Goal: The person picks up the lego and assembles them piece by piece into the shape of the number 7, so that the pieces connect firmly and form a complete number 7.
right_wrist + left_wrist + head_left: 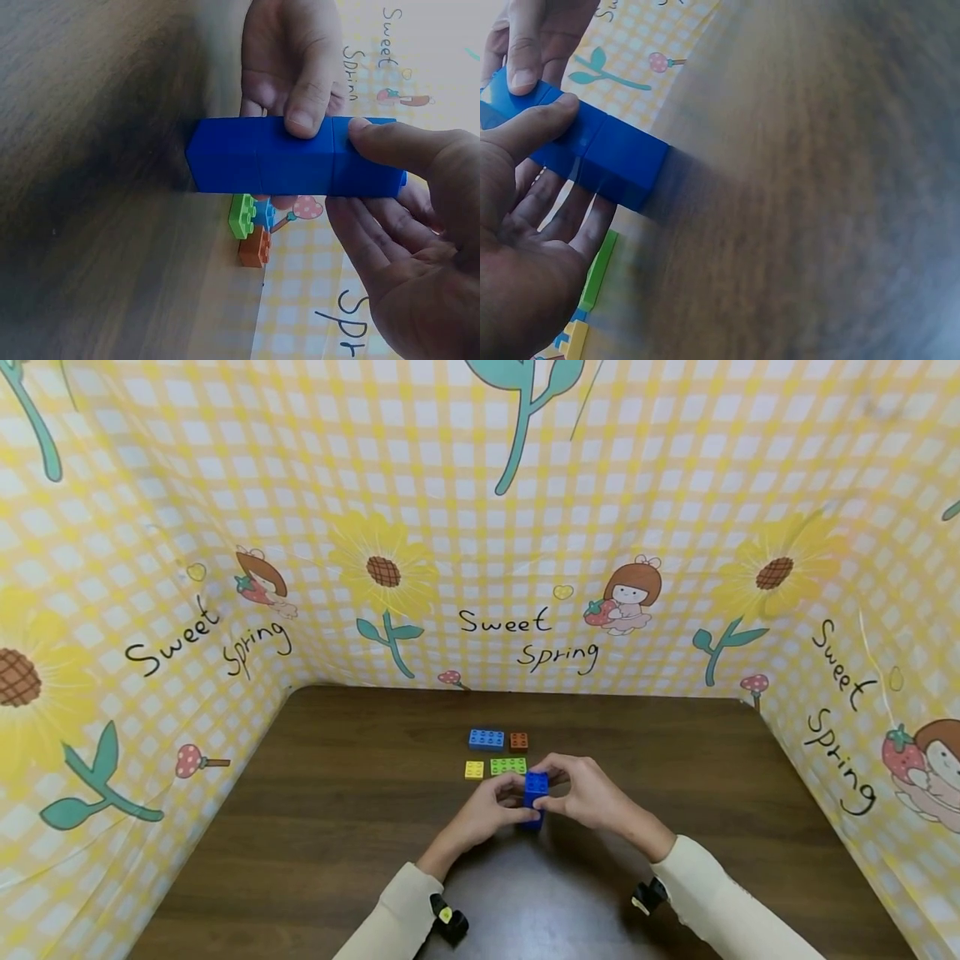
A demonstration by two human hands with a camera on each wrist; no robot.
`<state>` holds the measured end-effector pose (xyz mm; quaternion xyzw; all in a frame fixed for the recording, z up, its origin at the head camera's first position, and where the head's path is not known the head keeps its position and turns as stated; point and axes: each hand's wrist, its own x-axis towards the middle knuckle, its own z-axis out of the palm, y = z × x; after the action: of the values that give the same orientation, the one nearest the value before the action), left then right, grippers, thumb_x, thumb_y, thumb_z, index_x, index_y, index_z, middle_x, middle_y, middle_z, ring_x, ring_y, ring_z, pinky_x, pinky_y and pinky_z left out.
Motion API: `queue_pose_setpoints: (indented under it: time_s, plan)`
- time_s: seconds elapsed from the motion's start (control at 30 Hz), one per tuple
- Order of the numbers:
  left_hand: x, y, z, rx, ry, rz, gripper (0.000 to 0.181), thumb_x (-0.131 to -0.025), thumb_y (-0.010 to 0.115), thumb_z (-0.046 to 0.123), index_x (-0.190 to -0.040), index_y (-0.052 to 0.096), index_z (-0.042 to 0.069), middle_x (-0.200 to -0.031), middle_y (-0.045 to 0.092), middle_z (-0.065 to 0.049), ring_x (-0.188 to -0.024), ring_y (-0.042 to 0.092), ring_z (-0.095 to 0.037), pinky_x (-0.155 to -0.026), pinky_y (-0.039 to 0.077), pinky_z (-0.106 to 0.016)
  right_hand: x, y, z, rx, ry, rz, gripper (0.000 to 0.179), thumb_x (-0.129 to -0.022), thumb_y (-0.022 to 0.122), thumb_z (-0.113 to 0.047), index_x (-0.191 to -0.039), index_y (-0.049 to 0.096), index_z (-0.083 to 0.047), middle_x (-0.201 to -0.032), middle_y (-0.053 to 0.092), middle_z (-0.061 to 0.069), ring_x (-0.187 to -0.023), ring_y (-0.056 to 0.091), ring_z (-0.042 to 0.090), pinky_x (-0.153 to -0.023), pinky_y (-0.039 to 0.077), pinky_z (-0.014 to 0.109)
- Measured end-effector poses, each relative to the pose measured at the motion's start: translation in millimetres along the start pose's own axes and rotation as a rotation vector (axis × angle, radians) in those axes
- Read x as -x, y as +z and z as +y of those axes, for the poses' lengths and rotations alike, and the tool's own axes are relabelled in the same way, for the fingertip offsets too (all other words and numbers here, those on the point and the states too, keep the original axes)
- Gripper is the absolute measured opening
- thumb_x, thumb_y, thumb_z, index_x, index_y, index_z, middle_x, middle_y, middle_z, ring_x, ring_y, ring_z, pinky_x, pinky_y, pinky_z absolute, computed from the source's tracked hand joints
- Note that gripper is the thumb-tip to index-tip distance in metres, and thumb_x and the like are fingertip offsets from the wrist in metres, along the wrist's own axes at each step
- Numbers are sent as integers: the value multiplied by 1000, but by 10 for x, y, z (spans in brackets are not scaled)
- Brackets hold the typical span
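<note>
Three dark blue toy bricks, joined one on another, form an upright stack (536, 787) at the front middle of the table. Its studded top faces up in the head view, and its foot appears to stand on the wood. My left hand (480, 817) grips the stack around its middle brick, thumb on the near side and fingers behind. Higher up, my right hand (588, 792) pinches the top brick (367, 161) between thumb and fingers. In the left wrist view the bottom brick (626, 154) shows bare below both thumbs.
Just beyond the hands lie a green brick (508, 766) and a small yellow brick (474, 769). Behind them are a lighter blue brick (487, 739) and an orange-brown brick (518, 742). Yellow checked cloth (525, 543) encloses the dark wooden table (360, 793) at the back and sides.
</note>
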<state>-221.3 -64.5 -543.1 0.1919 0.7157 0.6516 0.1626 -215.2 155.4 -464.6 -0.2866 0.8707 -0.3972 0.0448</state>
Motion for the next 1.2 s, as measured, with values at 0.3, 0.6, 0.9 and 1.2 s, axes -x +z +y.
queue_pose_setpoints:
  time_s: [0.3,0.6,0.9,1.2]
  plan:
    - [14,18,-2,-18,-5,6,34,-96,80,12,-127,67,6,-126,71,-10,-121,71,-28,-101,61,-38,23,38,39,-10,20,14,33,-91,86,-15,-121,73,-11,-107,76,1,-103,72,20,-92,62,48]
    - [5,3,23,-19,1,4,35,-97,79,11,-128,65,3,-128,70,-14,-125,71,-31,-103,60,-40,21,68,49,-6,5,48,36,-92,86,-15,-124,72,-11,-112,77,3,-105,74,22,-93,62,48]
    - [36,36,4,-29,-22,8,35,-97,80,11,-126,64,2,-131,69,-15,-126,70,-32,-103,60,-40,82,116,116,-111,-6,49,38,-94,84,-15,-129,69,-12,-121,75,6,-111,73,27,-100,60,53]
    - [14,-20,51,-25,-53,-32,41,-96,81,11,-132,62,3,-131,69,-14,-127,69,-30,-105,59,-39,134,265,198,-277,37,136,40,-93,84,-13,-128,64,-10,-122,72,8,-115,71,29,-107,56,54]
